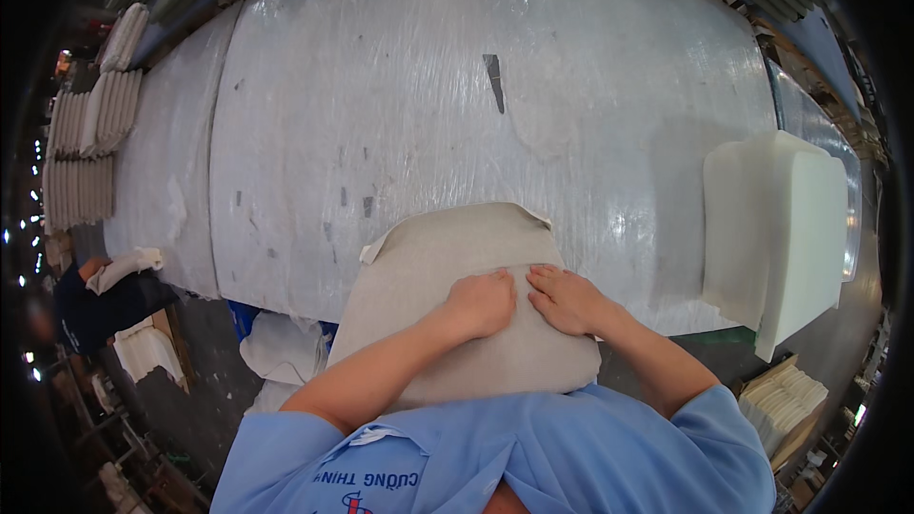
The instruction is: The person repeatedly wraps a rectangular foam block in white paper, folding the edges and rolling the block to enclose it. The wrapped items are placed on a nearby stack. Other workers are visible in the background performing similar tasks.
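Observation:
A beige fabric seat cushion cover lies against my body and over the near edge of the plastic-wrapped table. Its far edge is turned up, with small flaps standing at both corners. My left hand is on the middle of the cover, its fingers curled into the cloth. Close beside it on the right, my right hand has its fingers bent and pressed together on the same cloth along a crease. The fingertips partly hide what they grip. Whether a foam pad fills the cover I cannot tell.
White foam cushion pads stand at the table's right end. The table's plastic wrap has a dark tear. Stacked pads sit low on the right; cushion stacks rise at left, near another person's hand holding pale cloth.

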A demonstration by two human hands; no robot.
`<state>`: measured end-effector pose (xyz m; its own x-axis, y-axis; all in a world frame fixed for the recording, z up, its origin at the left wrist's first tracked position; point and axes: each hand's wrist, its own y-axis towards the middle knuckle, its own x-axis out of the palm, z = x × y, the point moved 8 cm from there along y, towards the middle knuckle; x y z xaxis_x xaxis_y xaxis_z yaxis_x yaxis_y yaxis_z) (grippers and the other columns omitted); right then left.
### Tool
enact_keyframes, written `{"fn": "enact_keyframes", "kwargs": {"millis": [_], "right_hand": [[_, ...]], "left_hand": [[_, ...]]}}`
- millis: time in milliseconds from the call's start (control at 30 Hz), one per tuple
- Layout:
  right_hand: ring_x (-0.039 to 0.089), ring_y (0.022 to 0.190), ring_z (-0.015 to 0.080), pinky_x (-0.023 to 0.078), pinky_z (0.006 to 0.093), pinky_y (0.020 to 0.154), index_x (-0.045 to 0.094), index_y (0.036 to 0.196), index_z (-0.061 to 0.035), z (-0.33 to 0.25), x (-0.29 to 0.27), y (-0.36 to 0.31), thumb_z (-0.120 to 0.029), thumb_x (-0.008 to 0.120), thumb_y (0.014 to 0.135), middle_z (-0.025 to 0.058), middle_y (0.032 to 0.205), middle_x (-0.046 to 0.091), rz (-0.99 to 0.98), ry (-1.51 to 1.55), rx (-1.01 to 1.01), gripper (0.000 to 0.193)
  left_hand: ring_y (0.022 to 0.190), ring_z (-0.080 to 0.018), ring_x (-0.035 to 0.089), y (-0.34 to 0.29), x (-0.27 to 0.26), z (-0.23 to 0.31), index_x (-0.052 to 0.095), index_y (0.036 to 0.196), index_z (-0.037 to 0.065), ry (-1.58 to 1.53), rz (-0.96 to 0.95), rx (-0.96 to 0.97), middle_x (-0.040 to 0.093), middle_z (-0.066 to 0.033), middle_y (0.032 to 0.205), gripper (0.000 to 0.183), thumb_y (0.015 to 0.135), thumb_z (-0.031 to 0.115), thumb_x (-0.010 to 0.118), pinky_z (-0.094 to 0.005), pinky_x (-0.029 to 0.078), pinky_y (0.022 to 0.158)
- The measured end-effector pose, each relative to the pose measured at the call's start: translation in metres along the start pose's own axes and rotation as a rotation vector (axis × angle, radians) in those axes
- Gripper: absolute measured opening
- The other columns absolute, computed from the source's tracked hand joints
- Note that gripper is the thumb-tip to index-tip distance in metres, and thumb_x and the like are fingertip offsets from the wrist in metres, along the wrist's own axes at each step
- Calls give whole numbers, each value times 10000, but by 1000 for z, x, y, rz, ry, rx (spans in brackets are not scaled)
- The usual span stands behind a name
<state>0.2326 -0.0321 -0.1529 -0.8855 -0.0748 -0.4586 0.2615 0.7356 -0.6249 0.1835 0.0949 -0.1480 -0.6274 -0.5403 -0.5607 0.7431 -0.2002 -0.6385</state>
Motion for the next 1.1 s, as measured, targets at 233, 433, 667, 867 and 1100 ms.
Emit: {"fn": "enact_keyframes", "kwargs": {"millis": [233,433,667,867,1100], "right_hand": [[482,1473,390,390,476,1224,574,1448,60,31,6,63,-310,423,1083,251,1563,534,25,-87,-3,541],[502,1459,377,406,461,1220,588,1441,46,53,10,104,-306,424,1078,230,1556,550,16,-70,44,532],[533,1431,366,432,458,1198,594,1447,28,59,13,120,-293,428,1071,228,1542,564,56,-79,36,522],[607,1322,383,475,473,1137,643,1372,18,56,14,124,-277,431,1065,224,1455,626,156,-99,19,476],[670,1168,393,536,484,1002,674,1346,-54,57,-15,123,-223,632,969,204,1341,667,420,-105,225,416]], "left_hand": [[958,-453,724,52,11,-44,645,1116,11,-43,66,-24,746,-257,1035,311,1067,262,470,-577,560,866],[920,-475,715,73,9,-65,647,1093,35,-97,116,-47,742,-265,978,298,1074,265,459,-597,553,842],[930,-473,722,93,21,-86,662,1089,35,-106,125,-128,748,-267,982,325,1080,272,439,-598,557,854],[939,-465,728,99,27,-95,695,1093,45,-99,179,-155,756,-259,1012,354,1079,282,432,-592,564,863],[991,-451,727,91,26,-97,713,1120,75,-109,252,-146,761,-241,1070,345,1069,287,446,-570,567,909]]}}
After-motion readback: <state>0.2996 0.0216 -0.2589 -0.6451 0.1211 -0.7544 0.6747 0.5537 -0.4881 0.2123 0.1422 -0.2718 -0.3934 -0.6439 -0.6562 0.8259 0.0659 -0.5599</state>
